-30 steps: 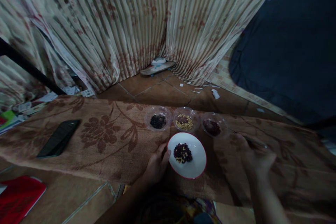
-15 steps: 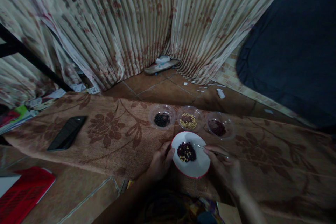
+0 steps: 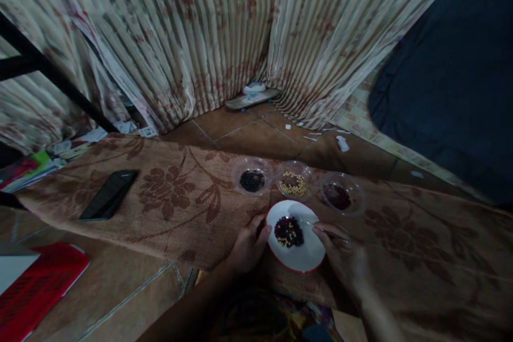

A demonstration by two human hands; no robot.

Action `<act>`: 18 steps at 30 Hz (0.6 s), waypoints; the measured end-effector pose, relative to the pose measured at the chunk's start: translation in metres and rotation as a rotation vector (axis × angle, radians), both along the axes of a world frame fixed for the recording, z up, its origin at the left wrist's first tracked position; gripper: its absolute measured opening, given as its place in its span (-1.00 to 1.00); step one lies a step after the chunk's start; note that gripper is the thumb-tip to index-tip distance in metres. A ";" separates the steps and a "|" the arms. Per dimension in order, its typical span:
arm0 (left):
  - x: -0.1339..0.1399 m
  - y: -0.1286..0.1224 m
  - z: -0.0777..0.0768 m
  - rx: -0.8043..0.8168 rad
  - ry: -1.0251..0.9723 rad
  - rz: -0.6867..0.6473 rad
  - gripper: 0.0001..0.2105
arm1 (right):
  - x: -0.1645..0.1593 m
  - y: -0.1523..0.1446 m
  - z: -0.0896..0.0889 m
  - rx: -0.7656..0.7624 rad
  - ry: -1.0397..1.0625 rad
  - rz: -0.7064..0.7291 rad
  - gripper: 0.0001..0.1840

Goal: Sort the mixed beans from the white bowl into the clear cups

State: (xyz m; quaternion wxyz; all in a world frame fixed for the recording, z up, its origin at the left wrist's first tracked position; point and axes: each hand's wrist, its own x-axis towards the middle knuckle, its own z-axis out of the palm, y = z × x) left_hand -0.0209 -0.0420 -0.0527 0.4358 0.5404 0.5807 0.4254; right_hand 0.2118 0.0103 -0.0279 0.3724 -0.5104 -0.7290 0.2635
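A white plate (image 3: 310,251) with a red rim is gripped at its left edge by my left hand (image 3: 251,243). Dark red, black and yellow beans (image 3: 289,232) lie mixed in a heap on it. My right hand (image 3: 347,262) is closed around a metal spoon (image 3: 331,233), whose head reaches over the plate to the right side of the heap. Beyond the plate stand three clear plastic bowls in a row: one with black beans (image 3: 252,181), one with yellow beans (image 3: 294,187), one with dark red beans (image 3: 337,197).
A patterned brown cloth (image 3: 192,240) covers the long, narrow table. On its left part lies a black phone (image 3: 109,195). A red bag (image 3: 52,283) is on the floor at lower left. Striped curtains (image 3: 200,26) hang behind, with a skateboard (image 3: 251,99) at their foot.
The whole view has shifted slightly, so things appear a little further right. Both hands keep their hold on plate and spoon; the heap looks nearly the same.
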 end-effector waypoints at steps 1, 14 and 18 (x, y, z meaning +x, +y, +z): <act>0.000 0.000 0.000 0.001 -0.004 -0.002 -0.67 | 0.000 0.000 0.000 0.004 -0.014 0.012 -0.78; 0.000 0.000 0.001 -0.045 -0.017 0.014 -0.67 | 0.002 0.000 -0.001 0.111 -0.102 0.059 -0.83; 0.000 0.000 0.002 -0.027 -0.014 0.022 -0.67 | 0.001 -0.002 -0.001 0.127 -0.092 0.045 -0.84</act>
